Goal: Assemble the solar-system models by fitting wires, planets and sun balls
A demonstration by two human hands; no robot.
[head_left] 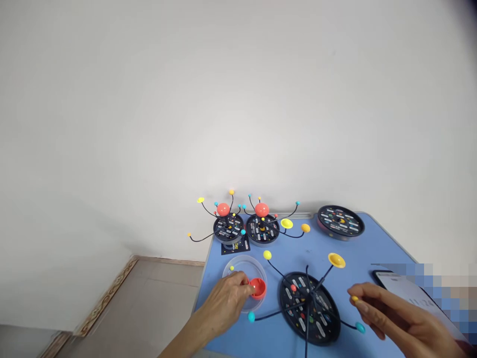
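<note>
Over a clear round dish (263, 268), my left hand (228, 301) has its fingers closed, with the thumb overlapping a red half-ball (258, 289). What those fingers pinch, if anything, is hidden. A small yellow bead (355, 299) is held between the thumb and fingertips of my right hand (397, 311). Between the hands stands a planet model with a black round base (322, 335) and curved black arms. Its arms carry a yellow ball (267, 255), an orange ringed planet (337, 260), a small red ball (293, 288) and blue balls (251, 316) at the sides.
Two planet models with red balls (223, 209) (262, 210) stand at the back left of the blue table (298, 256), near the wall. A black card (236, 245) lies by them. Another round base (340, 221) sits at the back right. A phone (402, 286) lies behind my right hand.
</note>
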